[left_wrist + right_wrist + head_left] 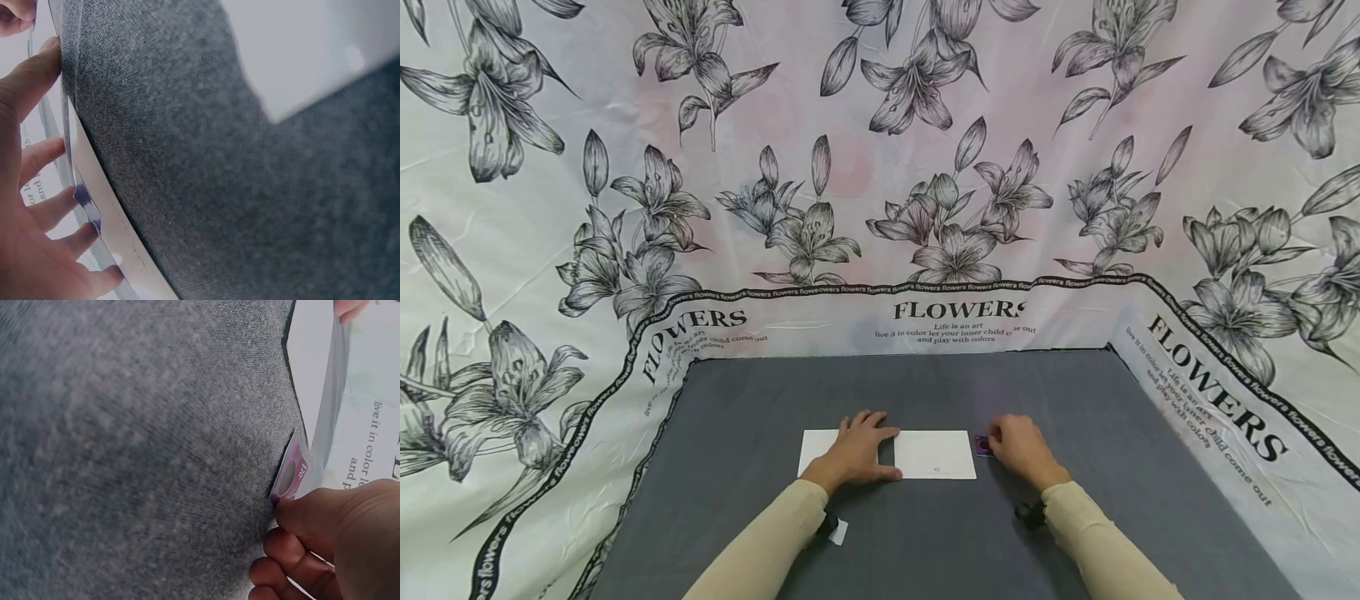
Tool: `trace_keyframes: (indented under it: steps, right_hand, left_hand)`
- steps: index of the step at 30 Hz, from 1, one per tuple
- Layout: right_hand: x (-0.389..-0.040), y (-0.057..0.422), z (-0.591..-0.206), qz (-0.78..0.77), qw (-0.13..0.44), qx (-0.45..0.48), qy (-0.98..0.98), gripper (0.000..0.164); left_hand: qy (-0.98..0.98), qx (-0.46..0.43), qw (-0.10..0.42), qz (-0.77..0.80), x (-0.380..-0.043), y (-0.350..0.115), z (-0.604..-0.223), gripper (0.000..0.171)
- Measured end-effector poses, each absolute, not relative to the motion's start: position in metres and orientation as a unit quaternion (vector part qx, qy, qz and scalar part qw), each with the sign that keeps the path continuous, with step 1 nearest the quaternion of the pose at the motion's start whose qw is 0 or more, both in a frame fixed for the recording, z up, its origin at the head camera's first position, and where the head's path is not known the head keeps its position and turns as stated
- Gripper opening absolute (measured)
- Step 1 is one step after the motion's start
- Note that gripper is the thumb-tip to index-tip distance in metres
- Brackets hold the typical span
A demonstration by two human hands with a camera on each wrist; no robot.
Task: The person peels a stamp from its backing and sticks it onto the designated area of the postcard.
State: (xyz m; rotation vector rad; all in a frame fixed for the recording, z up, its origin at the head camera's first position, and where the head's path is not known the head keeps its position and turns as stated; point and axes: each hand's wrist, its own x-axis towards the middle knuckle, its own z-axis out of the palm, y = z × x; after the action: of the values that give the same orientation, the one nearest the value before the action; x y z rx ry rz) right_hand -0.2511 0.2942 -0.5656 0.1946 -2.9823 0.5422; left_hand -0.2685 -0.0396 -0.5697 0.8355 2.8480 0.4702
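Observation:
Pinched between the thumb and fingers of my right hand (pixel 1024 450) is a small purple postage stamp (pixel 290 472) with a dark oval and "1.20" printed on it. It lies just right of a white envelope-like rectangle (pixel 934 455). My left hand (pixel 855 450) is spread across the dark gap between that rectangle and a second white one (pixel 814 446). Its thumb touches the right rectangle's near edge, and its fingers reach the far edges. In the left wrist view, a purple patch (pixel 89 206) shows beside the left fingertips on a pale card, partly hidden by them.
Both pieces lie on a dark grey cloth-covered table (pixel 760 392). A small white scrap (pixel 839 532) sits by the black left wrist strap (pixel 826 525). A flower-printed curtain (pixel 820 325) with lettering borders the table at the back and sides.

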Motion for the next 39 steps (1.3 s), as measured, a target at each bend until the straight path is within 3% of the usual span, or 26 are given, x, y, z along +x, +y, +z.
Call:
trace_keyframes:
  steps: [10, 17, 39]
  right_hand:
    - [-0.260, 0.313, -0.594, 0.205, 0.118, 0.119, -0.964, 0.012]
    - [-0.249, 0.303, -0.568, 0.196, 0.058, 0.079, -0.976, 0.016]
    - [-0.237, 0.301, -0.540, 0.193, 0.050, 0.077, -0.977, 0.011]
  left_hand:
    - [0.945, 0.280, 0.066, 0.154, -0.268, -0.040, -0.570, 0.081]
    - [0.944, 0.282, 0.062, 0.161, -0.265, -0.040, -0.567, 0.081]
    - [0.945, 0.278, 0.069, 0.156, -0.266, -0.039, -0.565, 0.079]
